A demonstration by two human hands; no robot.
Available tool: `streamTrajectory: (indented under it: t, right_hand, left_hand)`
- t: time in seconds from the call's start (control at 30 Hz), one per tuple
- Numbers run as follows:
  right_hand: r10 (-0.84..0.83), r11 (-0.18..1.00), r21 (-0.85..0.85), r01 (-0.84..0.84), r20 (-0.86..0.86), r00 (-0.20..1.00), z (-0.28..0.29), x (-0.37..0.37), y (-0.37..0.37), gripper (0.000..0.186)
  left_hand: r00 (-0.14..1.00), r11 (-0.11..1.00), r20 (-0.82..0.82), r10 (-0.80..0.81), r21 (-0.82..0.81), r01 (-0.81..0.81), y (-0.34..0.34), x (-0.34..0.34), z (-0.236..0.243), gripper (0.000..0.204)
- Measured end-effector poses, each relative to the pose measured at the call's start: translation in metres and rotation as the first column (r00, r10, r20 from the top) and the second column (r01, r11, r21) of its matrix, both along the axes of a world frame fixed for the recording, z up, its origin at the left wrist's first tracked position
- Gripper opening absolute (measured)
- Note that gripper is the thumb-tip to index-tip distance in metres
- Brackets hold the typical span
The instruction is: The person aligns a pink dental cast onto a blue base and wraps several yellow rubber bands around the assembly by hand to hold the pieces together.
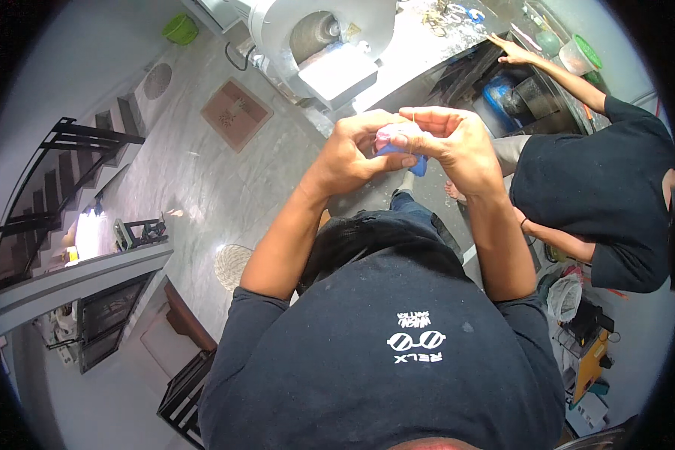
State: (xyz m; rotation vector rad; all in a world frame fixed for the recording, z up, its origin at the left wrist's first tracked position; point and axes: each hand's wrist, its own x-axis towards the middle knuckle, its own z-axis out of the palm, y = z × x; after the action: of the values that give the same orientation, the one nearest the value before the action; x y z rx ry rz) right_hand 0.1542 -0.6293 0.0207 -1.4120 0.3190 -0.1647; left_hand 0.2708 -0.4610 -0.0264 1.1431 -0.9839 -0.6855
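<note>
Held in front of my chest, a small pink lump [386, 139] with a soft blue piece [416, 166] under it sits between my two hands. A thin yellowish band or string [412, 120] runs across it. My left hand [349, 154] curls round the object from the left, thumb beneath the pink part. My right hand [465, 150] grips it from the right, thumb on the pink part and fingers bent over the top by the band. The exact shape of the held object is partly hidden by my fingers.
A white machine [337, 79] stands on a cluttered workbench [435, 45] ahead. At right a co-worker [592, 195] in black reaches a hand over the bench's dark basin. A mat [236, 114] lies on the floor; stairs [82, 172] rise at left, clutter fills the lower right.
</note>
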Motion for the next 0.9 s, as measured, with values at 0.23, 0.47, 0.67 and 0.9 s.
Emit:
streamTrajectory:
  t: [0.23, 0.47, 0.67, 0.9]
  right_hand:
    - [0.179, 0.984, 0.044, -0.174, -0.263, 0.948, -0.004, 0.006, -0.02, 0.044]
    - [0.334, 0.938, 0.255, -0.236, -0.476, 0.813, -0.029, 0.019, -0.04, 0.031]
    - [0.138, 0.974, 0.214, -0.077, -0.289, 0.947, -0.084, 0.013, -0.032, 0.039]
    - [0.069, 0.947, 0.303, -0.106, 0.131, 0.989, -0.072, -0.013, 0.02, 0.043]
  left_hand:
    - [0.983, 0.993, -0.18, -0.042, 0.104, 0.061, 0.009, -0.008, -0.017, 0.041]
    - [0.967, 0.995, -0.252, -0.035, 0.08, 0.057, 0.019, -0.024, -0.041, 0.047]
    - [0.935, 0.99, -0.326, 0.139, 0.055, -0.128, 0.022, -0.023, -0.039, 0.045]
    - [0.938, 0.947, -0.136, 0.319, 0.083, -0.31, 0.022, -0.019, -0.042, 0.044]
